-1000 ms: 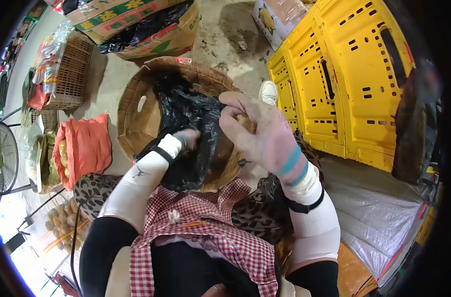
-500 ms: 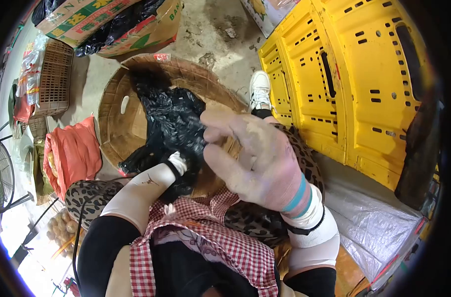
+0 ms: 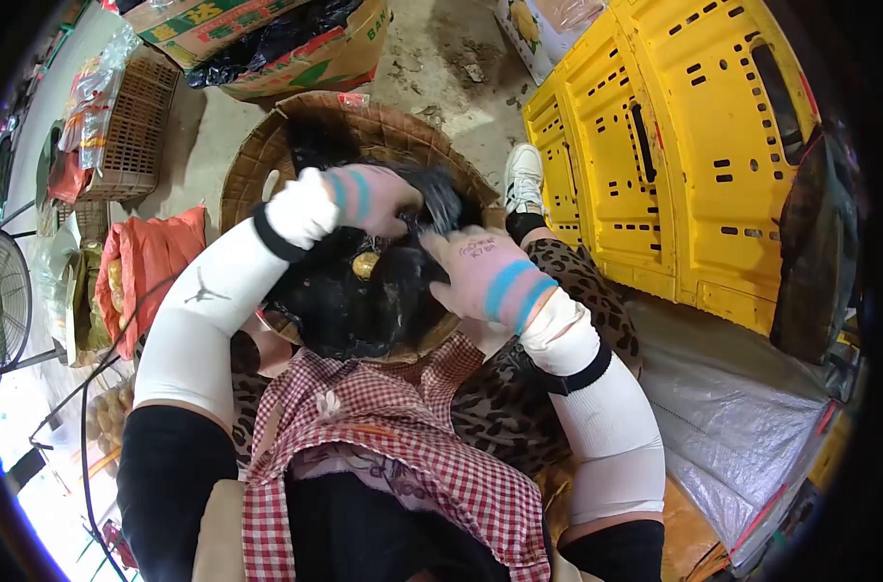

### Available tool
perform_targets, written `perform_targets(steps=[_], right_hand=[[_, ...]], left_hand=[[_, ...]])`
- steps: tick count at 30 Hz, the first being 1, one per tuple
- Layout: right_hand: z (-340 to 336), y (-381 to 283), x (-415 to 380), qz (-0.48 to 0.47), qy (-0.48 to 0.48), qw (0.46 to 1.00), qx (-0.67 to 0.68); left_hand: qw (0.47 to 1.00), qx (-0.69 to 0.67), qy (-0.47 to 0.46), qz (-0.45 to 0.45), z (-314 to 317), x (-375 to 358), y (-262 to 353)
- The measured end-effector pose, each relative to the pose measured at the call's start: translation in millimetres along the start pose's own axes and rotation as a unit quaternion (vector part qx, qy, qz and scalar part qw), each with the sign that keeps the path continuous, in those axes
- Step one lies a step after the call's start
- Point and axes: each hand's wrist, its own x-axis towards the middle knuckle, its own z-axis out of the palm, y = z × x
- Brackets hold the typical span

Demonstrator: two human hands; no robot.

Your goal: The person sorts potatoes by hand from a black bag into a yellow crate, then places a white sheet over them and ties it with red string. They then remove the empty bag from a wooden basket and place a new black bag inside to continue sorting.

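A black plastic bag (image 3: 364, 315) lies spread inside a round, brown-walled basket (image 3: 252, 155) between my knees. In the bag's mouth shows a small, round, yellowish thing (image 3: 365, 265), whose kind I cannot make out. My left hand (image 3: 375, 202), in a pinkish glove with blue stripes, is closed on the bag's upper part, where the plastic is blurred by motion. My right hand (image 3: 490, 272), gloved alike, rests against the bag's right side. Its thumb stands apart from its outstretched fingers, and the fingertips touch the plastic.
Yellow plastic crates (image 3: 674, 155) stand along the right. A cardboard banana box (image 3: 305, 48) is beyond the basket. To the left are a brown woven crate (image 3: 131, 136), a red sack (image 3: 150, 267) and a fan (image 3: 3, 301). A silver sheet (image 3: 732, 417) lies at lower right.
My left hand has come up out of the bag to its upper part. My right hand has gone down from mid-air to the bag. The bag is spread wider, and the yellowish thing now shows.
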Motion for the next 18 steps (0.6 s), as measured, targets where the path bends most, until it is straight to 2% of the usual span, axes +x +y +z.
perform_targets(steps=[1,3,5,6,7,8,10,11,12,13,14,15,18], right_hand=[[-2.9,-0.3,0.2,0.058,-0.156,0.986,-0.001],[3.8,-1.1,-3.9,0.052,-0.134,0.990,0.000],[4.7,-4.8,-4.2,0.003,0.020,1.000,-0.021],[4.6,-6.2,-3.7,0.002,0.020,1.000,-0.022],[4.0,-7.4,-3.7,-0.002,0.079,0.996,-0.026],[3.1,-7.6,-4.1,-0.004,0.139,0.990,-0.030],[-2.6,-7.1,-5.7,0.008,0.128,0.992,-0.014],[-5.1,-4.8,-6.0,0.014,0.119,0.993,0.001],[-4.3,-1.6,-5.7,0.024,0.116,0.993,0.004],[-5.4,2.1,-4.9,0.028,0.115,0.993,0.002],[-5.9,4.8,-4.5,0.034,0.129,0.991,-0.002],[-5.9,5.6,-5.4,0.038,0.142,0.989,-0.006],[-19.9,1.8,-4.1,0.045,0.165,0.985,0.006]], left_hand=[[0.997,-0.054,-0.007,-0.051,-4.6,-8.9,-13.8],[0.961,0.026,-0.178,-0.210,5.9,-3.3,-43.1],[0.948,0.129,-0.219,-0.195,67.3,-4.1,-72.2],[0.944,0.129,-0.233,-0.196,115.6,2.9,-88.8],[0.944,0.109,-0.250,-0.186,143.9,5.6,-85.6],[0.984,0.051,-0.112,-0.132,214.7,5.3,-120.8],[0.983,0.010,0.107,-0.151,354.0,9.6,-160.5],[0.951,0.099,0.124,-0.267,413.2,42.7,-164.3],[0.909,-0.009,0.147,-0.389,434.6,65.3,-175.8],[0.841,-0.119,0.161,-0.502,446.1,79.1,-180.1],[0.933,-0.047,0.006,-0.358,330.8,37.5,-124.0],[0.880,-0.279,0.038,-0.383,323.9,40.4,-146.3],[0.832,-0.469,0.143,-0.258,199.6,0.6,-115.8]])
